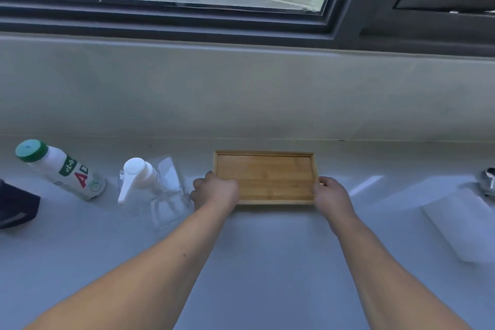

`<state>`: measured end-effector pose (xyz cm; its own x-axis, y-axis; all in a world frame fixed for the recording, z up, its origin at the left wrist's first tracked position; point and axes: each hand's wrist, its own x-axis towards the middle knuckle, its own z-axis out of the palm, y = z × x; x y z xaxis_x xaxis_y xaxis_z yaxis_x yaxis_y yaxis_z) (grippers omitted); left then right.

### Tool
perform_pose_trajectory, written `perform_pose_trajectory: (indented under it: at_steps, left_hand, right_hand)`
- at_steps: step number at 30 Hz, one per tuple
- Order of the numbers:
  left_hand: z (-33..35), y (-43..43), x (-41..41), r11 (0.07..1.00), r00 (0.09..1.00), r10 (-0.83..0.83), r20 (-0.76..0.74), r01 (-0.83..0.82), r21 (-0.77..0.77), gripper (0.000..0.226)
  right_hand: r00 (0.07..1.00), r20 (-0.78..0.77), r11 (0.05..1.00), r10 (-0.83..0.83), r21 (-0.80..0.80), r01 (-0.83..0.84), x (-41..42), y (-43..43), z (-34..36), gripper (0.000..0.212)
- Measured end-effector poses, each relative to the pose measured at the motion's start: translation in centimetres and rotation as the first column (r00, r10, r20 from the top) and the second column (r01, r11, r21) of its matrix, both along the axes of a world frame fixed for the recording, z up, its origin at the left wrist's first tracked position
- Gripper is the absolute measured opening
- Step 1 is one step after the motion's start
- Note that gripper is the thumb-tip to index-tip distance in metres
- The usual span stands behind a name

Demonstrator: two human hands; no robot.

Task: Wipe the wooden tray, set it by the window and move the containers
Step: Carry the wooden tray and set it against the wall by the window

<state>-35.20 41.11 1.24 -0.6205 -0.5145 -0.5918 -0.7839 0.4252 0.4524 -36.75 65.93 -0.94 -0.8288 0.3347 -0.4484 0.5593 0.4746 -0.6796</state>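
- Wooden tray (265,177), a shallow rectangular bamboo-coloured one with a raised rim, lies flat on the pale grey counter (267,262), close to the back wall under the dark-framed window (187,16).
- My left hand (215,190) grips the tray's left short edge, fingers curled around the rim.
- My right hand (332,194) clasps the right short edge the same way; both hands are closed on the tray.
- Placement by the window looks like the step in hand; the tray seems down or almost down, though I can't tell whether it is fully resting.
- Just left of the tray stands a clear pump dispenser with a white nozzle (144,182), very near my left hand.
- Further left leans a white plastic bottle with a green cap (61,169).
- Next, I judge, both hands let go, then the containers get moved; the left-hand reach needs care, since the dispenser could tip.
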Motion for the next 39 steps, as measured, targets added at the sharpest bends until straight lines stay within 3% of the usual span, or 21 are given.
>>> perform_pose_trajectory:
  at_steps: [7, 17, 39]
  left_hand:
    - [-2.1, -0.3, -3.0, 0.997, 0.996, 0.031, 0.085, -0.024, -0.079, 0.060]
    - [-3.2, -1.1, -5.8, 0.989, 0.996, 0.049, 0.080, -0.037, -0.145, 0.055]
    - [-4.2, -0.9, -8.3, 0.986, 0.995, 0.017, 0.096, 0.000, -0.169, 0.049]
  right_hand:
    - [0.999, 0.026, 0.999, 0.041, 0.006, -0.041, -2.8, -1.3, -0.9, 0.055]
    - [0.995, 0.044, 0.996, 0.084, 0.005, -0.084, -5.9, -2.1, -1.5, 0.059]
    - [0.991, 0.079, 0.994, 0.107, 0.027, -0.110, -7.9, -1.7, -2.0, 0.062]
